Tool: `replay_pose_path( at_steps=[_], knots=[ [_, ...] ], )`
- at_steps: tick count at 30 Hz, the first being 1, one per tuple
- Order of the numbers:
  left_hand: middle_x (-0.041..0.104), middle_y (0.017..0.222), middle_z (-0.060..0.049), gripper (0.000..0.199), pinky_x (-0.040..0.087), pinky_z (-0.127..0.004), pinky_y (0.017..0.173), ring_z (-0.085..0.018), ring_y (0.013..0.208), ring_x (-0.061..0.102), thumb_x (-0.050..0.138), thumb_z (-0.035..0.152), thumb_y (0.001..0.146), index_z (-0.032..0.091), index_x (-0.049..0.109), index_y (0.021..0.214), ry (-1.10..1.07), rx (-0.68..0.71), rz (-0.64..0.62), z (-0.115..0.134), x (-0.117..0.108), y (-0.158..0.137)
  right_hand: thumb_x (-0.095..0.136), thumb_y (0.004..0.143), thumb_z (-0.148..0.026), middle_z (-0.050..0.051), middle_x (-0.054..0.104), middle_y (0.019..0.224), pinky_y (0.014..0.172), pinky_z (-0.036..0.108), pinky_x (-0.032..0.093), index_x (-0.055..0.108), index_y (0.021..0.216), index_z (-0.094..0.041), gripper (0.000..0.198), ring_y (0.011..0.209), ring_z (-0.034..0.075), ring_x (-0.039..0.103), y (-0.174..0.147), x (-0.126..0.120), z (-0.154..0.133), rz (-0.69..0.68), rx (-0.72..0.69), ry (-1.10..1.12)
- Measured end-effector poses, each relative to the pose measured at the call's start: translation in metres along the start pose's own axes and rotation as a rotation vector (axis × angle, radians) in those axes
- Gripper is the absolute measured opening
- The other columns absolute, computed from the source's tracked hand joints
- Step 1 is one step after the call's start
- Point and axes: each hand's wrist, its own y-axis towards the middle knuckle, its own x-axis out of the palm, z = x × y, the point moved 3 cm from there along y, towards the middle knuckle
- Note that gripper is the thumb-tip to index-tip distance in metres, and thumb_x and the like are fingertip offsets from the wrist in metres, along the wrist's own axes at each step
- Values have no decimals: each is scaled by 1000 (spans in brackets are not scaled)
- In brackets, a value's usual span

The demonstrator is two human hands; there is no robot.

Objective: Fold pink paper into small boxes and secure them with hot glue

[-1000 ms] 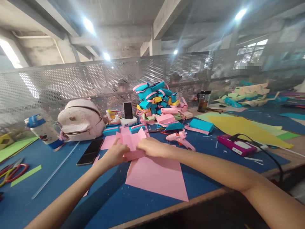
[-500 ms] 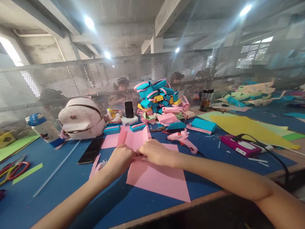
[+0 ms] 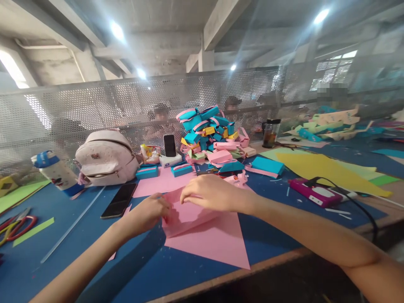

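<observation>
Blue tabletop (image 3: 28,269); can't read bottle (image 3: 59,176) print. Pinching folded pink paper (image 3: 192,215) w/ L hand (image 3: 147,215), near edge slanted away twd R; can't tell long axis or R hand (image 3: 211,193) grip.

From my station I note a grey concrete ceiling (image 3: 164,21) crossed by heavy beams (image 3: 225,19), with bright lamps (image 3: 117,30) glaring beneath. A perforated metal screen (image 3: 131,97) stands along the far side of the blue worktop (image 3: 90,223); its near edge shows brown. Upper right, I log a paned window (image 3: 336,67), blurred.
</observation>
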Motion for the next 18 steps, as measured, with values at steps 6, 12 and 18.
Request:
replay_pose_path(
  at_steps=[6, 12, 18],
  knots=[
    [73, 81, 5, 34, 34, -34, 99, -14, 82, 65, 48, -6, 77, 24, 65, 75, 85, 28, -45, -4, 3, 12, 46, 93, -13, -2, 76, 106, 68, 25, 40, 75, 102, -27, 33, 96, 18, 68, 4, 22, -8, -205, -39, 75],
    [66, 80, -1, 26, 33, -39, 106, -17, 85, 59, 53, 4, 86, 20, 58, 66, 272, 132, 36, 1, -2, 17, 50, 92, -13, 3, 73, 113, 76, 27, 43, 70, 111, -24, 30, 105, 21, 66, 26, 20, 11, -57, 31, -36],
    [63, 112, -6, 23, 39, -37, 100, -22, 109, 52, 52, 16, 94, 20, 67, 77, 311, 132, 166, 8, -15, 19, 63, 81, -17, 7, 73, 105, 68, 27, 44, 68, 103, -18, 22, 99, 26, 67, 53, 30, 24, -98, 92, -156]
  ],
)
